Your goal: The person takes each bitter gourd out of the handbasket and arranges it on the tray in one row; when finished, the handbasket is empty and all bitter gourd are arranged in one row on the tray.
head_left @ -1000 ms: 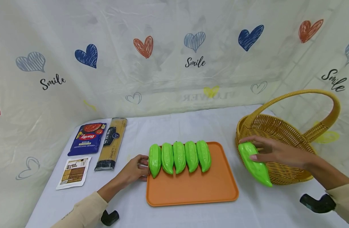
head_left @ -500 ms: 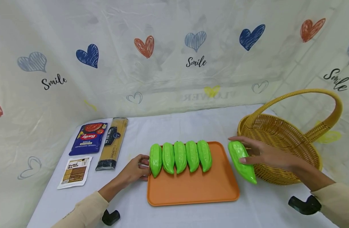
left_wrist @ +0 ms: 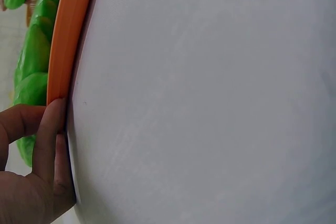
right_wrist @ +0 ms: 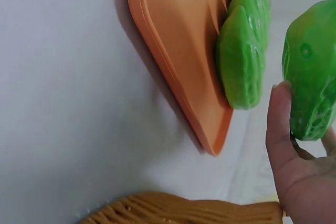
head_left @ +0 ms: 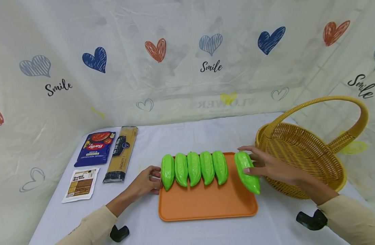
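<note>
My right hand (head_left: 267, 165) holds a glossy, bumpy green bitter melon (head_left: 246, 172), thumb on its near side, over the right edge of the orange tray (head_left: 205, 206). In the right wrist view this bitter melon (right_wrist: 312, 66) is raised above the tray's level. Several more bitter melons (head_left: 193, 169) lie side by side in a row along the tray's far side, pointed ends toward me. At the tray's left edge, my left hand (head_left: 146, 180) grips the rim beside the leftmost one; the left wrist view has its fingers bent against the orange wall (left_wrist: 67, 40).
A wicker basket (head_left: 306, 146) with a tall arched handle stands right of the tray, behind my right forearm. On the left lie a blue Barilla packet (head_left: 95, 148), a spaghetti pack (head_left: 120, 154) and a white-and-brown pouch (head_left: 80, 184). A printed curtain hangs behind the white-covered table.
My right hand has carried the bitter melon leftward, from in front of the basket to over the tray's right edge. The left hand and the row have stayed in place.
</note>
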Action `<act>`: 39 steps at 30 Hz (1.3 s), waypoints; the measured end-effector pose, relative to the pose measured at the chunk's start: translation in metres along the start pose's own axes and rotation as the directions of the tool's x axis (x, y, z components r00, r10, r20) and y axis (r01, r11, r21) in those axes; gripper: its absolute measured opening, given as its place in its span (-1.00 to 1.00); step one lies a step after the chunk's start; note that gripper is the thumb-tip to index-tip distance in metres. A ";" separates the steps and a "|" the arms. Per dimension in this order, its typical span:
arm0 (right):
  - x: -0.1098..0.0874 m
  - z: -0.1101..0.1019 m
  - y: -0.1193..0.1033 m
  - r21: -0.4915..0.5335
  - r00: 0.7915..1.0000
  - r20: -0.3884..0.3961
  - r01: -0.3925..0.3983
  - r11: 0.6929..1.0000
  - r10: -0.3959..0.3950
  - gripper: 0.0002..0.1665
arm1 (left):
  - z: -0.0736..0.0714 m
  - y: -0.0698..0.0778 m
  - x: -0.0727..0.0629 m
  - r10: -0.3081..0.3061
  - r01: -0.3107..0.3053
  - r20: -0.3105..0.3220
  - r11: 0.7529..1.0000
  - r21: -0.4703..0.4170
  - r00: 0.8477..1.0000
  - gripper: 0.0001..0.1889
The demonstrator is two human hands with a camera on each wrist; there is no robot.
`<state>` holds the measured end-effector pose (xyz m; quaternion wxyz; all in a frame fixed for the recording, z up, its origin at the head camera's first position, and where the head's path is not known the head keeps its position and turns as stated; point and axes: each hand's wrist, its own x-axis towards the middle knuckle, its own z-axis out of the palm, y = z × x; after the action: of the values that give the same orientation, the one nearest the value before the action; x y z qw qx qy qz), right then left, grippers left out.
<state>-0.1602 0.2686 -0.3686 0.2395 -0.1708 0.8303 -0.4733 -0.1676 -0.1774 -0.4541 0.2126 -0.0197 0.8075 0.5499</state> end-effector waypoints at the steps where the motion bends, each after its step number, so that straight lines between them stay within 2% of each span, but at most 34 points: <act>1: 0.002 0.002 0.000 0.008 1.000 -0.005 -0.006 1.000 0.006 -0.20 | 0.000 0.000 0.000 -0.001 0.001 0.001 1.000 0.001 1.000 -0.33; 8: 0.012 0.015 0.003 0.026 0.997 -0.061 -0.037 0.999 0.039 -0.19 | 0.000 -0.002 0.003 -0.003 0.003 0.005 1.000 0.001 1.000 -0.34; 17: 0.021 0.027 0.010 0.031 0.984 -0.157 -0.075 0.997 0.079 -0.12 | -0.001 -0.001 0.001 0.001 -0.001 0.013 1.000 0.001 1.000 -0.33; 24: 0.033 0.036 0.018 -0.017 0.957 -0.277 -0.089 0.996 0.080 -0.07 | 0.001 -0.001 0.001 -0.002 0.003 0.008 1.000 -0.004 1.000 -0.32; 33: 0.047 0.037 0.024 -0.064 0.948 -0.302 -0.121 0.991 0.096 -0.05 | 0.000 -0.002 0.002 -0.001 0.001 0.012 1.000 -0.010 1.000 -0.33; 39: 0.053 0.035 0.024 -0.109 0.935 -0.339 -0.145 0.983 0.101 -0.08 | 0.000 -0.003 0.002 0.004 -0.004 0.015 1.000 -0.010 1.000 -0.34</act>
<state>-0.1864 0.2288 -0.4170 0.1134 -0.0517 0.8974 -0.4232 -0.1685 -0.1784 -0.4572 0.2176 -0.0151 0.8032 0.5544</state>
